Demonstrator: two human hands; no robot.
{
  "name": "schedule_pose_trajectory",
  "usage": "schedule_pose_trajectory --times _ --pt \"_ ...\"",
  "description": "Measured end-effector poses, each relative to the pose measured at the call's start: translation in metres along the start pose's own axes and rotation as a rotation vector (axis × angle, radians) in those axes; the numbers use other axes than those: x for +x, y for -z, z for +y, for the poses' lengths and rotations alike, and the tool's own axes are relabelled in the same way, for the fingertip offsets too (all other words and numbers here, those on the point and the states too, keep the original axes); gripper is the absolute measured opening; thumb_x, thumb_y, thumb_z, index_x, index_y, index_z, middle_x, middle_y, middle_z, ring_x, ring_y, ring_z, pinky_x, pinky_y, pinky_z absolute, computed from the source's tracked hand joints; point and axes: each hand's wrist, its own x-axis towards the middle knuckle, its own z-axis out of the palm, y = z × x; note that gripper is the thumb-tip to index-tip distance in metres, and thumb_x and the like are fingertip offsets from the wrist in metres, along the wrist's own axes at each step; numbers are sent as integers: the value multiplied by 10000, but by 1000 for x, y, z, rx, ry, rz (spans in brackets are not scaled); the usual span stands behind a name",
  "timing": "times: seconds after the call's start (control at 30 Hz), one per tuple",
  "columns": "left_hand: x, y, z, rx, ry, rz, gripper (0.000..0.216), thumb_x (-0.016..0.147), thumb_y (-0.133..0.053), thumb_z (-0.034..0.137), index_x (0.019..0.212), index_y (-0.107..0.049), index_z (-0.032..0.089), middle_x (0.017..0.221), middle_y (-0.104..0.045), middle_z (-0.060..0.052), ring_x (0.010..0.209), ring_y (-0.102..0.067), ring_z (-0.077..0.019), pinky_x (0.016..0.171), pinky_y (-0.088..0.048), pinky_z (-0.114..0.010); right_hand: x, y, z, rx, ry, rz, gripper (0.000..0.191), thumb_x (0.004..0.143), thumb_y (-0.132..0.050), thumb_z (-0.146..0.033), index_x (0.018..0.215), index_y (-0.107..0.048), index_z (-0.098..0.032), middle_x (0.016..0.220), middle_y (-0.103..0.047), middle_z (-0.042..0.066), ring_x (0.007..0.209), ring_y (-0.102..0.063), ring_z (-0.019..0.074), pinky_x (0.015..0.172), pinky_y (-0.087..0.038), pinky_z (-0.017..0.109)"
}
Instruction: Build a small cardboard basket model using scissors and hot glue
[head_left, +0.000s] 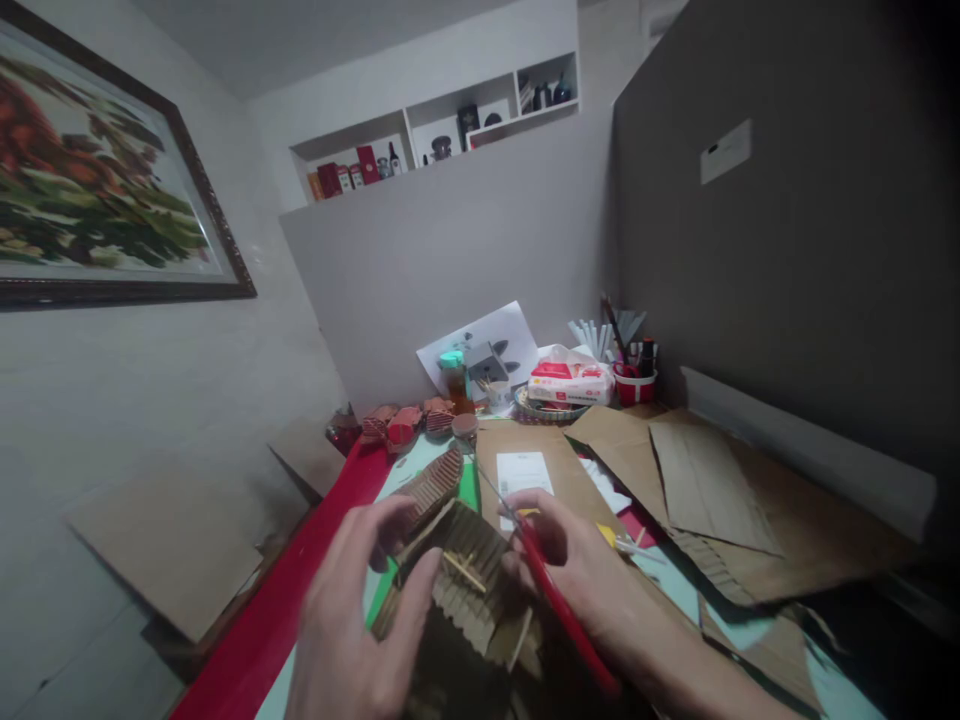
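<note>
- The brown corrugated cardboard model (465,580) sits low in the middle of the view, above the bench (262,620). Its long axis runs away from the person, and its curved far tip leans left.
- The left hand (360,610) curls around the model's left side, with the thumb pressed on the ribbed top.
- The right hand (577,570) is closed on a red-handled thin metal tool (559,600), whose tip points away and left.
- Motion blur hides what kind of tool it is, and the model's near end is in dark shadow.
- Flat brown cardboard sheets (712,490) lie to the right.
</note>
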Motion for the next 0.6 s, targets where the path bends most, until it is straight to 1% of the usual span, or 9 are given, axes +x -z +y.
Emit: schedule_pose_trajectory --times 0.07,0.1,0.13,0.2,0.27,0.33,0.43,0.53,0.6 --pt "-1 1 -6 -71 -23 91 316 919 -560 517 1160 -593 314 1191 -613 -21 1065 -573 -237 966 -415 -390 2 2 4 85 -56 -1 430 568 -714 -293 954 -546 -208 643 -529 -64 596 -426 126 556 -292 243" --pt "-3 0 -9 -118 -36 118 358 908 -578 538 1196 -597 326 1252 -612 -23 1118 -579 -252 1018 -411 -406 2 2 6 128 -83 -5 432 561 -716 -296 950 -551 -209 646 -530 -64 582 -425 119 543 -284 236" --pt "-4 -1 -12 -172 -41 119 427 883 -605 580 1239 -592 345 1329 -601 -19 1197 -569 -275 1073 -398 -429 1 3 6 169 -110 -7 430 559 -718 -295 948 -555 -211 650 -527 -66 567 -421 111 531 -280 229" --pt "-8 -7 -18 -259 -45 56 621 787 -659 694 1330 -548 416 1490 -521 5 1358 -491 -336 1156 -361 -503 -3 2 5 249 -158 -3 437 578 -717 -299 978 -562 -219 666 -528 -69 546 -414 101 511 -283 217" --pt "-12 -13 -23 -300 -60 -27 801 682 -687 771 1400 -481 482 1588 -430 24 1456 -387 -393 1194 -316 -594 -6 3 4 321 -189 8 479 606 -729 -317 1045 -560 -228 711 -550 -62 570 -445 108 518 -319 211" --pt "-16 -18 -27 -285 -100 -73 901 644 -676 801 1452 -431 489 1617 -403 6 1501 -306 -424 1222 -246 -652 -8 4 4 372 -213 14 531 622 -757 -335 1103 -554 -237 773 -580 -46 646 -504 130 549 -366 211" --pt "-18 -23 -30 -246 -162 -95 935 675 -672 780 1503 -378 461 1629 -395 -20 1535 -218 -424 1250 -158 -655 -8 6 7 402 -221 0 493 641 -776 -343 1081 -582 -236 804 -581 -34 738 -551 160 630 -432 229" --pt "-18 -24 -31 -250 -175 -100 926 702 -723 707 1515 -344 475 1639 -371 -35 1537 -200 -435 1232 -152 -692 -7 6 11 391 -187 -29 411 698 -738 -357 1063 -601 -227 863 -599 -11 814 -585 182 720 -478 264" --pt "-17 -24 -30 -238 -183 -109 936 703 -745 678 1518 -321 499 1644 -352 -42 1519 -248 -450 1209 -174 -721 -6 4 13 340 -152 -21 382 734 -704 -392 1061 -605 -220 874 -612 6 806 -607 197 695 -497 281"
